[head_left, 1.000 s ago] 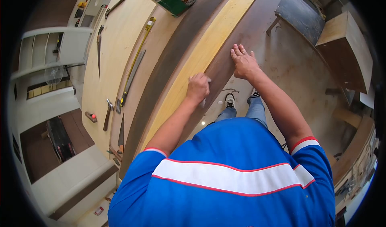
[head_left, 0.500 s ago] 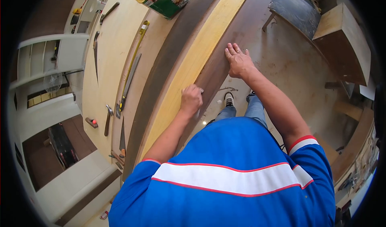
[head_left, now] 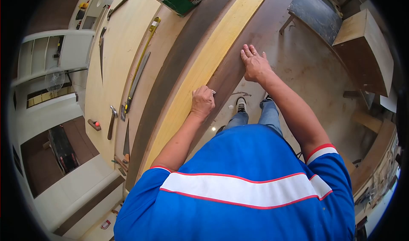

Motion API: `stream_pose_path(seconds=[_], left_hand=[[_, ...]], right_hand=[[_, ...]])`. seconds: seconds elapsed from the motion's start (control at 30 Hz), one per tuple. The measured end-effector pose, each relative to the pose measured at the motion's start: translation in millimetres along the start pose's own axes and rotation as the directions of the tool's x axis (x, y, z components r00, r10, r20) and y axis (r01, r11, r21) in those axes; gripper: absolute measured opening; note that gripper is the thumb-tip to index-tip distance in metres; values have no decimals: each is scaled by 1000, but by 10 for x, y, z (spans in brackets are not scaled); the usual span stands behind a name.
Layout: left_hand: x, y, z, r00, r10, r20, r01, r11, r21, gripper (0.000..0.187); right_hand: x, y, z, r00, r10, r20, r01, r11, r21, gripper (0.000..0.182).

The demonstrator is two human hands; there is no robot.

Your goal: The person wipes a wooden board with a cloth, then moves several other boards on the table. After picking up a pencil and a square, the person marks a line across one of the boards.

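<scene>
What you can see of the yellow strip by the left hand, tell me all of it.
The yellow strip is long, flat and narrow, apparently wood. It runs diagonally, looking bowed, between a dark band and a brown board. Its upper end leaves the frame; the left arm covers part below. The left hand is at its edge, seemingly touching.

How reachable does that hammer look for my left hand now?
Probably yes: the yellow strip and dark board lie flat before the hammer, and nothing tall blocks the way. Your left hand seems closed on something pale, though.
</scene>
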State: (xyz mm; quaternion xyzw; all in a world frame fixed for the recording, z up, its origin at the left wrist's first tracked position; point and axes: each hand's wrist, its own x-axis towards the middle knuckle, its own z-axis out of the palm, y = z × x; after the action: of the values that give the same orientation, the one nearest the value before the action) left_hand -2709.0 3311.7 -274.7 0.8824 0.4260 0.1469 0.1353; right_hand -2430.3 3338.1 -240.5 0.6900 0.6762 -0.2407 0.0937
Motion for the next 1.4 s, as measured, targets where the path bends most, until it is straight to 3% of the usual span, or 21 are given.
stream_pose_path(seconds=[0.07,0.23,0.4,0.53,0.63,0.73,0.83,0.93,1.07,1.2,1.3,1.4], left_hand=[[-7,1,24,1000,-9,6,9,1000,14,3],[823,96,299,997,-66,-40,67,998,17,4],[-51,75,24,993,-121,8,121,992,34,5],[94,75,-49,988,-149,49,148,989,21,6],[319,137,-132,939,-342,-28,334,928,-164,12],[380,117,-37,849,-528,14,437,686,-582,17],[275,72,-3,916,-401,-25,335,798,-501,19],[99,92,-77,967,-228,-113,222,973,-63,27],[-39,342,-398,986,-156,-67,160,985,61,37],[-308,298,-405,994,-106,37,108,993,-39,23],[-424,172,-240,926,-360,115,366,930,-35,15],[-279,86,-274,929,-367,-44,363,928,-80,15]], right_hand=[[-19,-54,20,1000,-7,16,7,1000,-1,86],[-18,-46,-12,1000,-9,11,9,1000,-6,85],[-37,-28,-35,1000,-10,18,10,1000,26,85],[-57,-62,-60,999,-20,34,19,999,39,86],[-54,-12,-87,999,-9,38,8,1000,29,86],[3,-28,27,1000,-16,15,15,999,51,87],[-28,-14,-3,1000,-15,21,14,998,62,86],[-45,-22,-57,1000,-17,27,15,997,76,85],[-57,-37,-66,1000,-19,22,18,996,83,86],[-51,-24,-74,1000,-18,23,16,996,86,86],[-20,-14,34,1000,-17,3,16,996,84,86],[46,-11,124,1000,-24,-20,25,997,67,87]])
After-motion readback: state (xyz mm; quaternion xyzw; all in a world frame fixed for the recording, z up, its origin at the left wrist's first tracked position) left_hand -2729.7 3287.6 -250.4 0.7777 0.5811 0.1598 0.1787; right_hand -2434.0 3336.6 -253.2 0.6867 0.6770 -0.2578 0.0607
